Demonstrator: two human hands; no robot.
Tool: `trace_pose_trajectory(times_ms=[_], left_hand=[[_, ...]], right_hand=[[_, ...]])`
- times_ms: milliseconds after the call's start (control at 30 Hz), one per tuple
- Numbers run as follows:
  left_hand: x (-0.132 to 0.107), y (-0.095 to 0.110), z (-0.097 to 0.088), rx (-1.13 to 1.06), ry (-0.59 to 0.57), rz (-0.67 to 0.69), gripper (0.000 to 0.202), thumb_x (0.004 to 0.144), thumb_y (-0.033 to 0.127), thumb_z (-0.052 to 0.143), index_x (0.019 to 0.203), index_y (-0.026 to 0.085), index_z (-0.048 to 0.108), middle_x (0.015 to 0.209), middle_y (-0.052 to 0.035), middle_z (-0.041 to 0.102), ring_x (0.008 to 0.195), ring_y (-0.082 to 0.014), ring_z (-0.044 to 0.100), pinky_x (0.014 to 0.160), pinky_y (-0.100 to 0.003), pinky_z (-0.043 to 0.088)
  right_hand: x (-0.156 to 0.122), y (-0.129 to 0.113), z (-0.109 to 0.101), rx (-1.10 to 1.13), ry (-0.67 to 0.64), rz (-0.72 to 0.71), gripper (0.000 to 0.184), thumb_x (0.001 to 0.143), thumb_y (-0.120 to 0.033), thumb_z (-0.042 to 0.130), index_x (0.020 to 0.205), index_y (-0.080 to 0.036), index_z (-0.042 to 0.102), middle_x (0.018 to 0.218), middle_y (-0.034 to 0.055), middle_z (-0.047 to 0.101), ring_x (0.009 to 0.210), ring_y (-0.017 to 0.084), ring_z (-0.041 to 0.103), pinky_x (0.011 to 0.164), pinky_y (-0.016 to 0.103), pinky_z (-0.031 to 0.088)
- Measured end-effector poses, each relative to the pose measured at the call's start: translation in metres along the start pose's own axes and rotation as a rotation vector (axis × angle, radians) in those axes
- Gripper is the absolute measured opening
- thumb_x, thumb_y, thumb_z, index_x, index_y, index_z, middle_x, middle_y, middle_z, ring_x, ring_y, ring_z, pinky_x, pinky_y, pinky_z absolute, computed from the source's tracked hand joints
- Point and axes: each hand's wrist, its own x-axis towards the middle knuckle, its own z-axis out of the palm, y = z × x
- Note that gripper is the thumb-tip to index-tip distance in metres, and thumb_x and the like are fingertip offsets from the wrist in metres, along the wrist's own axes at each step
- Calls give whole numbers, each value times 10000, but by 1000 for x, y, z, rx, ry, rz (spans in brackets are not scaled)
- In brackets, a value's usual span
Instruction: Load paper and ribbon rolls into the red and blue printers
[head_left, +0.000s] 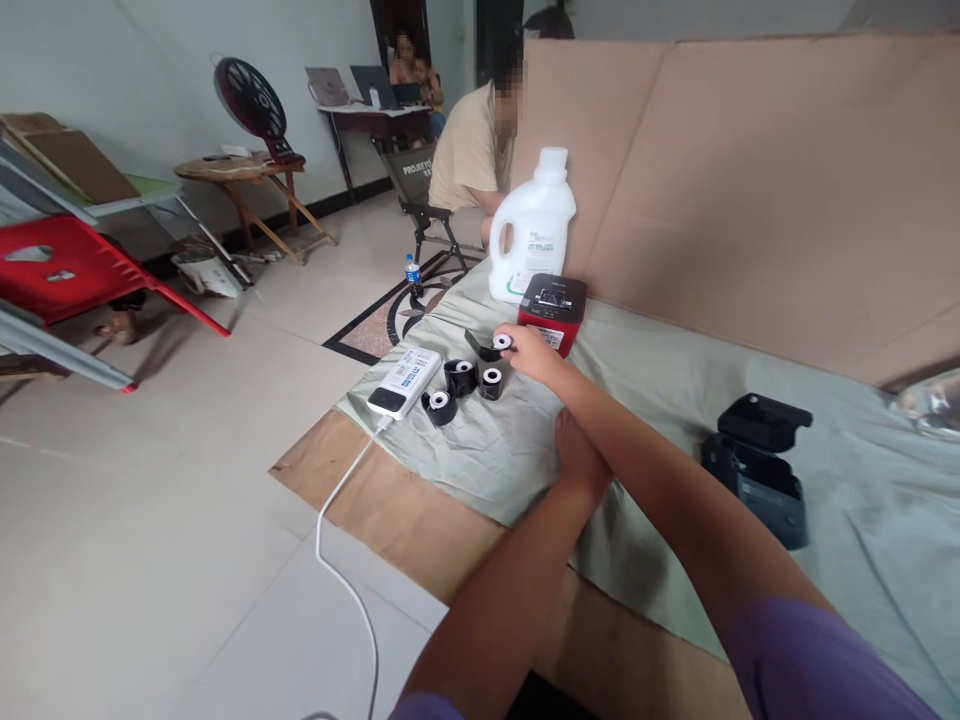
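Observation:
My right hand reaches to the far left part of the cloth, with its fingers closed on a small black roll with a white core. A black strip hangs loose from that roll. Several similar black rolls with white cores lie just to the left and nearer to me. My left hand rests low on the cloth, partly behind my right forearm, and its fingers are mostly hidden. Right beyond my right hand stands a red box-shaped device with a black top.
A white power bank with a white cable lies at the cloth's left edge. Behind the red device stands a white jug against a cardboard panel. A black device with a raised lid sits right. A person sits beyond.

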Motion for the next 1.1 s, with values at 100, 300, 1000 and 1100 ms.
trace_pose_trajectory(times_ms=[100, 300, 1000, 1100], left_hand=[[-6, 12, 1, 170, 22, -44, 271, 862, 230, 574, 1120, 186, 646, 1147, -191, 655, 1198, -401, 524, 1005, -567, 369], [-10, 20, 1, 115, 62, 83, 236, 840, 212, 567, 1054, 170, 657, 1078, -163, 678, 1053, -321, 613, 928, -479, 450], [-25, 44, -6, -245, -326, 195, 361, 855, 485, 606, 984, 158, 687, 741, -11, 682, 667, -151, 623, 641, -264, 496], [-26, 42, -2, -256, -341, 188, 418, 914, 533, 498, 917, 157, 680, 661, 4, 622, 615, -140, 574, 603, -257, 472]], right_hand=[[-23, -8, -25, 47, 147, -75, 321, 757, -89, 526, 1025, -196, 666, 999, 44, 707, 875, 197, 631, 784, 296, 473], [-113, -27, -93, 171, 332, -93, 218, 821, -169, 536, 1018, -228, 606, 1266, 96, 626, 1022, 214, 635, 813, 340, 508], [-288, -20, -165, 291, 154, 193, 302, 787, -235, 604, 1078, -204, 679, 913, 27, 676, 748, 151, 605, 639, 257, 455], [-288, -18, -163, 265, 111, 177, 298, 790, -244, 629, 1078, -187, 680, 886, 23, 683, 782, 156, 611, 671, 257, 456]])
